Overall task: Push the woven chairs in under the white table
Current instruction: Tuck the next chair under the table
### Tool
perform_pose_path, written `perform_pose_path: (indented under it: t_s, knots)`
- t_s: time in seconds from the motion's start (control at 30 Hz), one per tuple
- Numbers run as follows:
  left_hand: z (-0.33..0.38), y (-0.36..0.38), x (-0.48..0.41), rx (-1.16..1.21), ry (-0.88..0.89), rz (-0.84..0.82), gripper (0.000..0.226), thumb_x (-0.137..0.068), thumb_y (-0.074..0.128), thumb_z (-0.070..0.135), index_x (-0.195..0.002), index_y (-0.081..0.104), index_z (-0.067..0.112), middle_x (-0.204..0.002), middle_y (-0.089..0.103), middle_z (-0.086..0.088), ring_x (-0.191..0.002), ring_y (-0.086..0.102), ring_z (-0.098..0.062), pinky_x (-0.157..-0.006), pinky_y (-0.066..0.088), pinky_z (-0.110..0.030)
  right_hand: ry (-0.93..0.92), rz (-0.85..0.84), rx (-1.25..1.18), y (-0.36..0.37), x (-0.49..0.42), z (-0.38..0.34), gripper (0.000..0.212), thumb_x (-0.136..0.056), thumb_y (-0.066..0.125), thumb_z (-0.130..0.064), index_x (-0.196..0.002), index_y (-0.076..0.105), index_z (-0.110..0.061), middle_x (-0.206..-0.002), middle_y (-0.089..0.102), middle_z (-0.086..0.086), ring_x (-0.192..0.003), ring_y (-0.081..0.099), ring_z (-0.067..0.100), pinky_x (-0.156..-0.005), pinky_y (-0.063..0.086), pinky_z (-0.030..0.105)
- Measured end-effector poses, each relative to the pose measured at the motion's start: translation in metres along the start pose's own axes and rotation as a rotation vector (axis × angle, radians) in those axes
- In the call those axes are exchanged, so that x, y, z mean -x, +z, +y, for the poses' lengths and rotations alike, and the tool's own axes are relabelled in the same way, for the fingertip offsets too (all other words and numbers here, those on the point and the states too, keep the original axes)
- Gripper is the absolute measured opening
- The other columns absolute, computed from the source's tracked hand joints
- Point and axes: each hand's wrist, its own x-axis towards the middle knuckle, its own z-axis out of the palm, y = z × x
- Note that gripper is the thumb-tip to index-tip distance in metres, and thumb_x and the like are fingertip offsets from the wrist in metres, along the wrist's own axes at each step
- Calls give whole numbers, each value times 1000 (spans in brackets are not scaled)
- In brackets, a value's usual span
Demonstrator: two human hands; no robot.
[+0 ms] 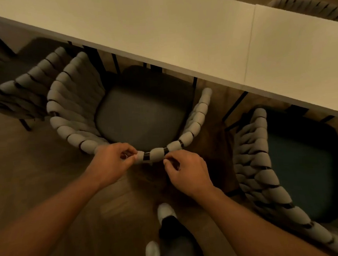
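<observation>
Hands meet on the top rail of the centre woven chair (123, 110), in the middle of the frame. The left hand (111, 163) curls its fingers over the rail left of the back's midpoint; the right hand (188, 170) pinches the rail just right of it, thumb underneath. Both are closed on the chair.

This chair has a curved back wrapped in thick, pale grey padded bands with dark frame showing between them, sweeping round into two arms. Its seat is a dark grey cushion with rounded corners. The open front faces the upper right of the frame, toward the white table (158, 35), and the seat's front edge lies under the table's rim while the back stands clear of it.

The table runs as a long band from upper left to right edge, with a seam between two tops. A second woven chair (265, 171) at the right has a teal seat partly under the table. A third (23, 87) stands at the left. Pale-toed feet (165, 211) show on the wooden floor (58, 174) at the bottom.
</observation>
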Motion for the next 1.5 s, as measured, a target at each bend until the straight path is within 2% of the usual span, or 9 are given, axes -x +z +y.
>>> perform_pose_path:
  t_s: [0.17, 0.33, 0.7, 0.8, 0.9, 1.07, 1.2, 1.4, 1.5]
  knots:
    - [-40, -31, -31, -47, -19, -19, 23, -85, 68, 36, -107, 67, 29, -99, 65, 13, -94, 60, -4, -83, 51, -31, -27, 3, 32, 25, -52, -25, 36, -96, 55, -50, -123, 65, -28, -111, 66, -8, -104, 57, 11, -98, 44, 39]
    - [-84, -58, -68, -120, -50, -70, 25, -84, 68, 39, -107, 66, 30, -101, 63, 13, -88, 56, 0, -81, 49, -29, -38, -164, 53, 54, -108, -50, 53, -93, 55, -60, -135, 59, -28, -128, 63, -4, -120, 53, 17, -102, 38, 42]
    - [-150, -93, -116, -177, -29, -192, 27, -86, 67, 39, -109, 68, 24, -107, 67, 6, -80, 54, 1, -67, 41, -18, 102, -405, -1, 110, -157, -97, 74, -83, 53, -79, -139, 52, -31, -137, 58, -4, -125, 52, 17, -107, 38, 43]
    - [-166, -104, -128, -257, 60, -256, 31, -86, 63, 46, -111, 66, 28, -113, 64, 8, -93, 53, -5, -85, 43, -28, 184, -443, -8, 126, -160, -110, 90, -77, 47, -89, -145, 46, -31, -145, 53, -3, -131, 48, 18, -112, 35, 47]
    - [-185, -117, -142, -422, 159, -337, 46, -82, 53, 66, -116, 63, 37, -121, 62, 11, -116, 51, -13, -110, 27, -48, 284, -429, -6, 139, -161, -126, 100, -72, 44, -94, -148, 43, -31, -149, 50, -3, -135, 46, 20, -114, 33, 50]
    - [-204, -137, -151, -550, 268, -538, 100, -56, 11, 98, -125, 55, 41, -127, 58, 11, -129, 42, -17, -116, 9, -52, 356, -383, 113, 141, -154, -152, 101, -67, 41, -98, -144, 46, -34, -141, 57, -4, -129, 51, 19, -110, 34, 46]
    - [-211, -135, -151, -735, 370, -625, 99, -53, 22, 100, -133, 44, 47, -136, 52, 8, -134, 34, -22, -111, 16, -49, 331, -377, 307, 147, -139, -161, 99, -62, 43, -100, -135, 53, -33, -126, 64, -3, -118, 56, 21, -103, 39, 44]
    - [-217, -125, -148, -767, 415, -470, 105, -41, 11, 105, -120, 54, 50, -118, 61, 13, -114, 45, -17, -90, 31, -37, 320, -297, 461, 147, -126, -149, 79, -73, 48, -91, -126, 59, -34, -106, 68, -4, -98, 61, 19, -80, 45, 33]
    - [-211, -122, -145, -734, 429, -416, 106, -41, 8, 103, -117, 58, 48, -114, 63, 14, -110, 46, -15, -88, 32, -35, 285, -314, 475, 141, -127, -143, 74, -76, 46, -89, -126, 59, -35, -100, 68, -6, -94, 62, 17, -83, 49, 34]
